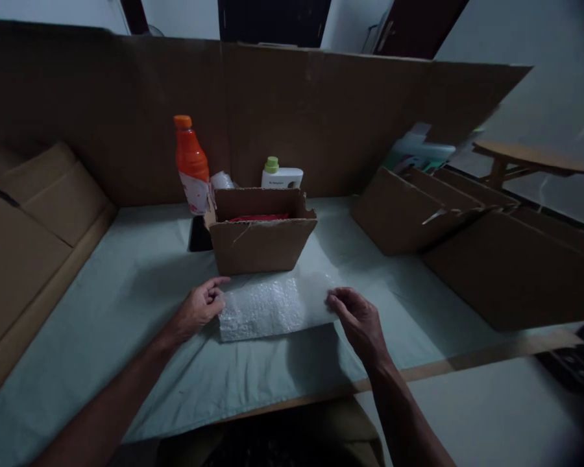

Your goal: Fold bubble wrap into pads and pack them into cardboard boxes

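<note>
A strip of clear bubble wrap stretches between my two hands, low over the cloth near the table's front. My left hand pinches its left end, with the index finger reaching out past the upper corner. At the other end, my right hand grips the right edge between thumb and fingers. Just behind the wrap stands an open cardboard box. Something red shows inside it, mostly hidden by the front wall.
Behind the box stand an orange bottle and a white bottle with a green cap. A dark flat object lies left of the box. Larger cardboard boxes flank the table, one holding bottles. A tall cardboard panel closes the back.
</note>
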The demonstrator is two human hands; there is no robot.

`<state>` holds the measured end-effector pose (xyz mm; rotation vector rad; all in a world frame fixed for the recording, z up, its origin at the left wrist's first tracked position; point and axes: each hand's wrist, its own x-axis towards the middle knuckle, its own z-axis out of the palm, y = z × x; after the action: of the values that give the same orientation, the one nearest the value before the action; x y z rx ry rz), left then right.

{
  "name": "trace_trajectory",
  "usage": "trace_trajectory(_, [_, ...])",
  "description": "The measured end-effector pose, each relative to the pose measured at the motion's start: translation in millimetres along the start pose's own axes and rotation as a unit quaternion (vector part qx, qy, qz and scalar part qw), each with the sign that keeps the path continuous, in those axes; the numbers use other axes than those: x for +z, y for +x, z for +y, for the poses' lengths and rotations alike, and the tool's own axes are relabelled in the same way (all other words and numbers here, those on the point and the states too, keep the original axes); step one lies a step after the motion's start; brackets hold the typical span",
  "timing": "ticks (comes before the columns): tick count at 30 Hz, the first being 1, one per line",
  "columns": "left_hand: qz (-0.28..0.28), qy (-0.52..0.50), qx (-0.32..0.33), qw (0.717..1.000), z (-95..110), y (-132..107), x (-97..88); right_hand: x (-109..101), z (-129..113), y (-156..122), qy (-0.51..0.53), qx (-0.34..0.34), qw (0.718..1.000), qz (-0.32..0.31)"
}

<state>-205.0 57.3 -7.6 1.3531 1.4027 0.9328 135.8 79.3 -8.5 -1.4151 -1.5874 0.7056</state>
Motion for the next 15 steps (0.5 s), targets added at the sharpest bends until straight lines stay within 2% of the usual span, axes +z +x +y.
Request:
trace_trajectory(3, [0.049, 0.158, -0.002, 0.986, 3, 3, -0.2, -3, 15, -1, -0.156, -0.031, 0.987, 0.005])
trace_trajectory(5, [0.094, 0.299, 0.008, 0.95, 2, 0, 2.4, -7, 26, -1, -0.24, -0.059, 0.969, 0.029])
trace_trajectory(8, [0.171, 0.437, 0.089, 0.879, 4, -12, 13.9, -15, 35, 0, -0.304, -0.114, 0.941, 0.096])
trace_trajectory(10, [0.196, 0.463, 0.17, 0.848, 8, -19, 30.6, -9, 27, 2, -0.324, -0.168, 0.926, 0.097])
trace_trajectory(11, [0.19, 0.465, 0.207, 0.84, 10, -20, 41.7, -2, 18, 2, -0.321, -0.197, 0.924, 0.068])
trace_trajectory(13, [0.14, 0.465, 0.252, 0.837, 14, -19, 65.5, 21, -2, 2, -0.302, -0.26, 0.916, -0.031])
trace_trajectory(15, [0.068, 0.472, 0.246, 0.844, 12, -15, 83.2, 44, -16, 0, -0.283, -0.304, 0.898, -0.144])
